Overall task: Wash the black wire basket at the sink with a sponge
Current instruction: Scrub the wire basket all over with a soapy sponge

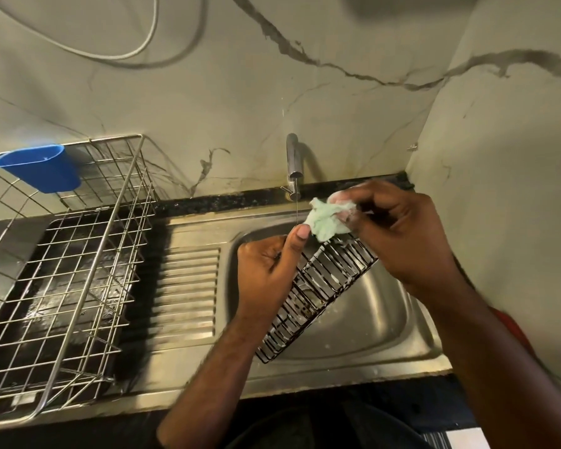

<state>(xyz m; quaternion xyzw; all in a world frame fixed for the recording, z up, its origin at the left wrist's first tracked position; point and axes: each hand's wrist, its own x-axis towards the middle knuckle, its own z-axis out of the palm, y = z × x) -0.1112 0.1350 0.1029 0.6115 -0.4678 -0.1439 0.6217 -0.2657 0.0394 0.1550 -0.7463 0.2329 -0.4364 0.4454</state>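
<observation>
The black wire basket (314,293) is long and narrow, streaked with white suds, and held tilted over the steel sink (376,322). My left hand (269,264) grips its upper left rim, thumb pointing up. My right hand (402,231) holds a crumpled pale green sponge (326,222) against the basket's far top end; its fingers are soapy. A thin stream of water falls from the chrome tap (293,163) just left of the sponge.
A steel wire dish rack (78,280) stands on the drainboard at the left, with a blue plastic cup holder (42,166) hung on its back rim. Marble-patterned walls close in behind and at the right. The ribbed drainboard (188,286) lies between rack and sink.
</observation>
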